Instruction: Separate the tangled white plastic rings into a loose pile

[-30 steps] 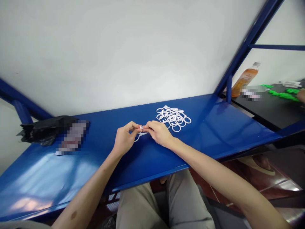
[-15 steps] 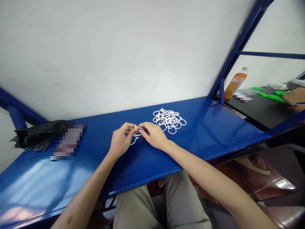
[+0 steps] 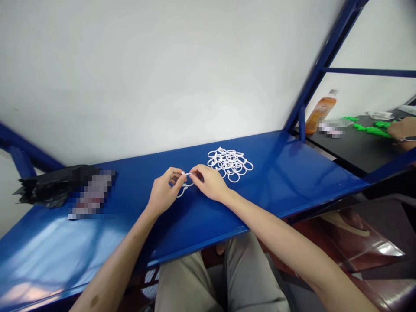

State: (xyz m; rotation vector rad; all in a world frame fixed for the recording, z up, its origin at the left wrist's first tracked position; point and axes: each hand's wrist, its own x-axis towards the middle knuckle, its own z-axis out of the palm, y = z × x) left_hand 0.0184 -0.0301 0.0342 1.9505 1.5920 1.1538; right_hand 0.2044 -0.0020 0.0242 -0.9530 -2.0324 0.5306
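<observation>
My left hand and my right hand meet over the middle of the blue table. Both pinch the same small white plastic ring between thumb and fingertips. Part of the ring hangs below the fingers and touches the tabletop. A pile of several more white rings lies just beyond my right hand, toward the wall.
A crumpled black bag lies at the table's left end beside a blurred packet. On a dark table to the right stand an orange bottle and green pieces, where another person's hand rests.
My hands stay together on the white ring, with only slight finger shifts. The view has swung a little, so the table and pile sit slightly further left in frame.
</observation>
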